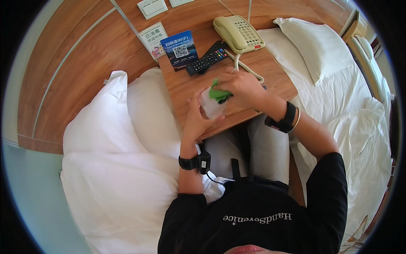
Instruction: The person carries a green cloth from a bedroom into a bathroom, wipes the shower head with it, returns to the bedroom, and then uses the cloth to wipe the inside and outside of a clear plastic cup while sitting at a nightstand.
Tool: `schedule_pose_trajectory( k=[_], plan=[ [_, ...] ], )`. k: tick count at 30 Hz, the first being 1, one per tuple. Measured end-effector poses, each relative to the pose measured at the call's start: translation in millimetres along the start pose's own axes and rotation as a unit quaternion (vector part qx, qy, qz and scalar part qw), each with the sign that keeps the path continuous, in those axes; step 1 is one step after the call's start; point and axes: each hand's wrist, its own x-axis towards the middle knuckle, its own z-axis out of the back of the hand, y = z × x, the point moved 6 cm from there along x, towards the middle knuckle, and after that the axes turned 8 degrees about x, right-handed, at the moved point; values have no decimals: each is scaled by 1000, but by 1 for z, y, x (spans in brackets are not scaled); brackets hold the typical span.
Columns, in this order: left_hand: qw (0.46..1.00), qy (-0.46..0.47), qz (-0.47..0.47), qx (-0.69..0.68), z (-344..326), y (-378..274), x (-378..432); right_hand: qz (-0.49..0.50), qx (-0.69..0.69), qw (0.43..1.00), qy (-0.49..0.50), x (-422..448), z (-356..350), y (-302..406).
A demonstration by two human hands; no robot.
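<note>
A translucent plastic container [212, 107] is held in my left hand [197, 119], thumb and fingers around its sides, above the near part of a wooden bedside table [272, 73]. My right hand [242, 85] grips a crumpled green item [218, 92], perhaps a cloth or a wrapper, at the container's upper right edge. Something small and dark shows beneath the green item; what it is cannot be told. The fingers of my right hand are slightly blurred and partly hide what they grip.
Black remote controls [207, 58] lie beyond my hands, left of a beige corded telephone [239, 33] with a coiled cord [250, 71]. A blue sign [179, 50] and a white sign [152, 39] stand at the back left. Beds with white pillows [317, 47] flank the table.
</note>
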Motion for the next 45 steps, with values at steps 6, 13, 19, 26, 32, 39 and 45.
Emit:
schedule_pose_trajectory(
  k=[6,13,19,26,32,39,45],
  plan=[
    [976,-11,-109,190,6,10,5,38,62,997,15,-6,-11,46],
    [998,5,-49,26,-2,0,-1,23,98,993,57,-21,3,55],
    [994,-5,-57,97,2,6,3,17,42,998,-50,-3,38,13],
    [989,-10,-61,134,3,11,4,-122,-49,991,-21,3,19,-52],
    [997,-7,-32,73,2,8,3,-90,-23,995,-23,11,3,-30],
    [996,-25,-5,84,4,1,0,-26,-43,998,-26,22,-9,-7],
    [995,-9,-11,94,3,7,3,3,-56,998,-17,20,-13,16]
  ],
)
